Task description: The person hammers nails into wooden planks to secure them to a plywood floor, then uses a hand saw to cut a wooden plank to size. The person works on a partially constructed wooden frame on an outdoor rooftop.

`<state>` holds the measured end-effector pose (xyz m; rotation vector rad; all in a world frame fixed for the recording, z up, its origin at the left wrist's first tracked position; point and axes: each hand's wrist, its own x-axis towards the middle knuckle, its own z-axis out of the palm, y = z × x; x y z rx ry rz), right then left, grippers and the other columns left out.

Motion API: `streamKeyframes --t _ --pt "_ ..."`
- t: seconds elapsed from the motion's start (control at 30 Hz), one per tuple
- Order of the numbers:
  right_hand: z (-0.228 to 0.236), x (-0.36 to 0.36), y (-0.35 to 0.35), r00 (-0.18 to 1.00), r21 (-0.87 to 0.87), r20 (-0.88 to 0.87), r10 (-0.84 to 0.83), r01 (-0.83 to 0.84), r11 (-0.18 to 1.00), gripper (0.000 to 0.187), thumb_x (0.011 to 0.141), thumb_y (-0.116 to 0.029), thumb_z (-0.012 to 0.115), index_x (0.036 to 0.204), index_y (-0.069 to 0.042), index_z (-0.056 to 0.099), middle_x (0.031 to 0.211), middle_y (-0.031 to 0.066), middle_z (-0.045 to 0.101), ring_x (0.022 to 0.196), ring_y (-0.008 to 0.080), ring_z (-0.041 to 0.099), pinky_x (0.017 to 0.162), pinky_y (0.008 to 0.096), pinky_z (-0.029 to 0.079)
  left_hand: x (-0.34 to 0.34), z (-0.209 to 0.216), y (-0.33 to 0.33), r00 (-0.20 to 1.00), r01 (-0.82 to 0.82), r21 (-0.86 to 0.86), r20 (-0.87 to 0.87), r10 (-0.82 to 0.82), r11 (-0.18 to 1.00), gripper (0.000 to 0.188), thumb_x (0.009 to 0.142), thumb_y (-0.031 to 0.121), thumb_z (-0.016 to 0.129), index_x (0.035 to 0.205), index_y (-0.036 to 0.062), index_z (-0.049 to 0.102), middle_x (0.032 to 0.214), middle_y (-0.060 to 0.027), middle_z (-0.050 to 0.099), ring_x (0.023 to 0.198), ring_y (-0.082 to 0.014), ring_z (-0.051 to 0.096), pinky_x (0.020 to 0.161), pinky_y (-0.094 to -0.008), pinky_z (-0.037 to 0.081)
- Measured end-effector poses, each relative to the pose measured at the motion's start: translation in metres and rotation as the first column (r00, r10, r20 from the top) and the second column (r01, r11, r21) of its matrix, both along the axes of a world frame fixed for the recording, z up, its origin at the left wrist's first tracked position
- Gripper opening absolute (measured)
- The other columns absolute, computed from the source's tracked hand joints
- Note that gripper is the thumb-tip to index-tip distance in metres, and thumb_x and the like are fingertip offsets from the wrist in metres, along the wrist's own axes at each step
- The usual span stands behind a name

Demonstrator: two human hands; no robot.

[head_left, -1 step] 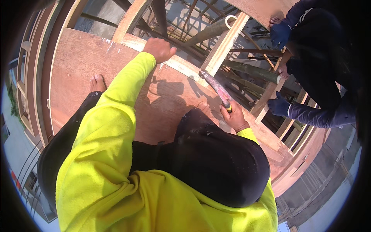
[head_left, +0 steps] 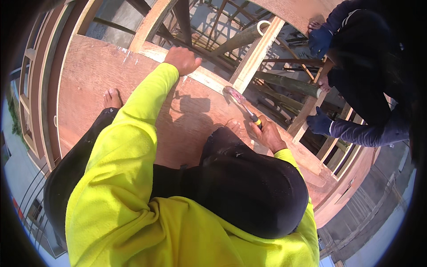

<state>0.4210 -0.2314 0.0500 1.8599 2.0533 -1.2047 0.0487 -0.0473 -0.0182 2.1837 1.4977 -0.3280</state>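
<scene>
- One hammer point(head_left: 241, 102) is gripped in the right hand point(head_left: 268, 133), its head by one timber strip point(head_left: 211, 80).
- The left hand point(head_left: 182, 61) sits at that strip, its grip impossible to tell.
- One co-worker point(head_left: 369, 66) shows two blue gloves point(head_left: 319, 121).

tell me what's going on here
A person crouches barefoot on a reddish wooden panel. Their right hand grips a hammer, its head close to the panel's edge; whether it touches is hard to tell. The left hand is curled at that edge, by a pale timber strip; anything inside it is hidden. To the right, a co-worker in dark clothes has a blue-gloved hand by the timber framing.
</scene>
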Motion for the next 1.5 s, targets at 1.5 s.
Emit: streamKeyframes --t 1.5 --pt "0.02 -0.066 0.039 0.862 0.128 -0.486 -0.144 0.233 0.964 0.024 0.099 -0.021 0.07 0.11 -0.001 0.062 0.076 0.0156 0.064 0.066 0.027 0.065 0.063 0.0382 0.051 0.001 -0.003 0.013 0.994 0.048 -0.088 -0.098 -0.057 0.995 0.064 0.101 0.049 0.033 0.1 0.0039 0.078 0.11 -0.0221 0.074 0.109 -0.0374 0.068 0.095 -0.0505 0.047"
